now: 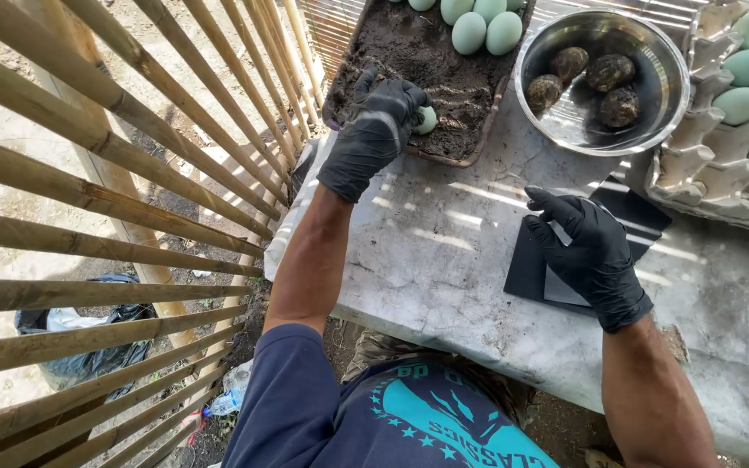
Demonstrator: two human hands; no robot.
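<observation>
1. Your left hand (377, 130), in a black glove, sits in the upper middle of the frame with its grip curled around a pale green egg (426, 120). The egg rests in the dark mud of the brown tray (478, 139), at the tray's lower edge.
2. Your right hand (589, 251) lies flat at the centre right, fingers spread and holding nothing, pressing on a stack of dark sheets (621, 212) on the counter (426, 260).
3. Risk: wet mud on a glove makes a slick hold. The egg could slip and crack against the tray rim or the stone, I judge, if you squeeze unevenly or lift quickly.
4. Risk: the tray stands close to the counter's left edge, above the bamboo slats (114, 156). A push towards the upper left could tip it or send an egg over.
5. Around you: four more clean green eggs (481, 30) lie at the top of the tray, a steel bowl (669, 95) just right of it holds four mud-coated eggs (591, 82), and a grey egg carton (704, 173) at the upper right carries further green ones.
6. In the way: the bowl sits between tray and carton, touching or almost touching both, so there is little room to reach across.
</observation>
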